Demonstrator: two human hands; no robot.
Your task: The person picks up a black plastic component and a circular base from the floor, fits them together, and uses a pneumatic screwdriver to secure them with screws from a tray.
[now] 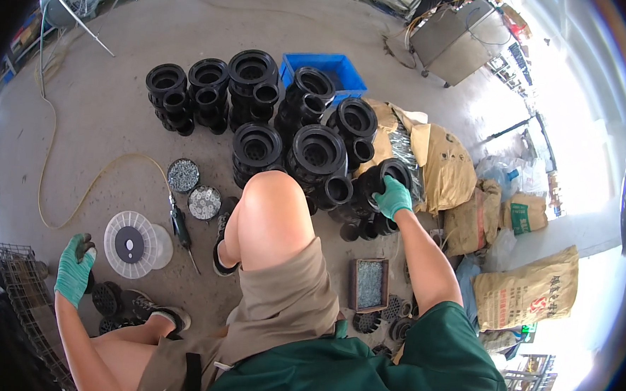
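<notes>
My right hand [394, 198], in a green glove, grips the rim of a black plastic pipe fitting [372, 176] at the right end of the group. This fitting tilts against the ones beside it. My left hand [75, 268], in a green glove with dark fingers, is at the far left beside a white plastic spool [130, 245]. Its fingers are loosely bent and I see nothing in them. More black fittings with wide round mouths and smaller side openings, such as one large fitting [317, 150], stand upright beyond my knee.
A blue crate [347, 77] sits behind the fittings. Two tubs of small metal parts [204, 202] and an air screwdriver [179, 225] with a hose lie left of my foot. Brown sacks [449, 167], a parts tray [369, 284] and black grates [367, 322] are at right. A wire basket [31, 301] stands left.
</notes>
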